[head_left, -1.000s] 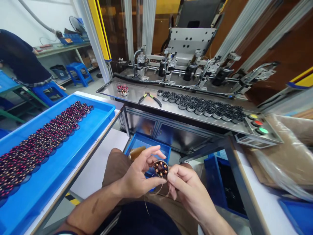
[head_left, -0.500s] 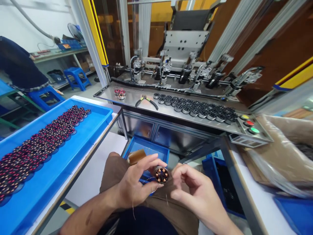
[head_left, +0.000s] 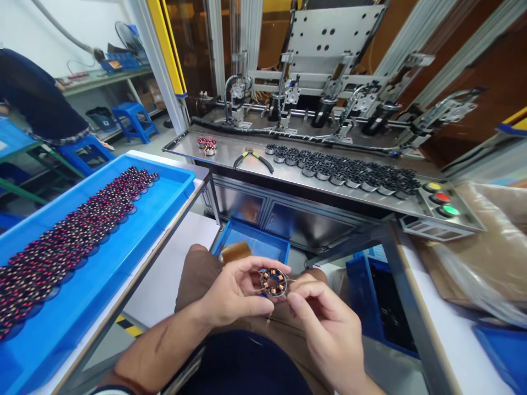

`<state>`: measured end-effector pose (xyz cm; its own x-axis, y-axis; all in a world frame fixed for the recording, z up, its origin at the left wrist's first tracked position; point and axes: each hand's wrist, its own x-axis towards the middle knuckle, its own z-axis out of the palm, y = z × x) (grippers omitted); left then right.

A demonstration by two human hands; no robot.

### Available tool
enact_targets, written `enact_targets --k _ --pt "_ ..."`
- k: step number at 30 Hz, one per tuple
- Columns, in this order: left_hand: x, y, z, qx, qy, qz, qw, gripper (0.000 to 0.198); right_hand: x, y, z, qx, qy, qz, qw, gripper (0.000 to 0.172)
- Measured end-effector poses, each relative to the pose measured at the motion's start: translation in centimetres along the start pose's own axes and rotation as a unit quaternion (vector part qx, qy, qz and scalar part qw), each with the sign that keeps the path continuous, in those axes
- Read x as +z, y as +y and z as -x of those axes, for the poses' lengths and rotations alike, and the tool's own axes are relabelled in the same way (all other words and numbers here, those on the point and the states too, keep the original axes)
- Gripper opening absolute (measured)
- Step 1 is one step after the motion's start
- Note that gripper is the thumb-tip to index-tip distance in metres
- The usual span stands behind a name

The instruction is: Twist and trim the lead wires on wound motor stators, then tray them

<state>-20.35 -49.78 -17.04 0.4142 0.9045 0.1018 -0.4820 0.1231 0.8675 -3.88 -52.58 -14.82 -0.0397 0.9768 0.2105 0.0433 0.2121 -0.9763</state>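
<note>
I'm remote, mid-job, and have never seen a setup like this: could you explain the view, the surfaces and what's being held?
No robot here: these are a person's two bare hands, seen by a head-worn camera looking forward and down.

The left hand holds a round, metal-rimmed part with copper coils between thumb and fingers. The right hand is at its edge, by a thin wire; whether it pinches the wire is hard to tell.

Ahead, a silver metal ledge fronts a metal-framed machine. On it lie red-and-copper wound parts, pliers with green-and-black handles and rows of black-topped round parts. To the left, a long blue plastic tray holds many pink-and-copper wound parts.
</note>
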Motion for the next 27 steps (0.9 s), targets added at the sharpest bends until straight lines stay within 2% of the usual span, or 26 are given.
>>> enact_targets --k 2,7,9,12,14,16,19,21,23,27 --pt "0.2 -0.8 -0.2 0.023 0.017 0.005 1.0 0.057 0.2 0.3 0.3 -0.006 0.003 0.007 1.0 0.022" --pt "0.6 -1.6 0.0 0.115 0.094 -0.126 0.981 0.04 0.5 1.4 0.8 0.038 0.032 -0.001 0.999 0.027" --pt "0.7 -1.4 0.1 0.171 0.102 -0.209 0.957 0.041 0.4 1.6 0.8 0.049 0.031 -0.023 0.998 0.025" --pt "0.8 -0.7 0.1 0.268 0.093 -0.324 0.903 0.04 0.5 1.5 0.6 0.032 0.013 -0.068 0.997 0.022" --pt "0.9 -0.4 0.1 0.303 0.083 -0.366 0.876 0.039 0.7 1.3 0.5 0.034 -0.009 -0.093 0.995 0.022" --pt "1.0 -0.2 0.1 0.306 0.08 -0.383 0.868 0.039 1.1 1.3 0.6 0.055 0.002 -0.11 0.992 0.025" --pt "1.0 -0.2 0.1 0.284 0.097 -0.38 0.875 0.037 1.7 1.9 0.9 0.095 0.054 -0.113 0.988 0.031" --pt "1.0 -0.2 0.1 0.28 0.107 -0.376 0.877 0.036 1.7 2.2 1.0 0.097 0.068 -0.104 0.988 0.031" --pt "0.9 -0.1 0.1 0.283 0.108 -0.387 0.871 0.036 1.4 2.2 1.0 0.062 0.068 -0.082 0.992 0.024" --pt "1.1 0.0 0.0 0.301 0.081 -0.412 0.856 0.037 0.7 1.5 0.5 -0.064 0.066 0.016 0.996 0.015"
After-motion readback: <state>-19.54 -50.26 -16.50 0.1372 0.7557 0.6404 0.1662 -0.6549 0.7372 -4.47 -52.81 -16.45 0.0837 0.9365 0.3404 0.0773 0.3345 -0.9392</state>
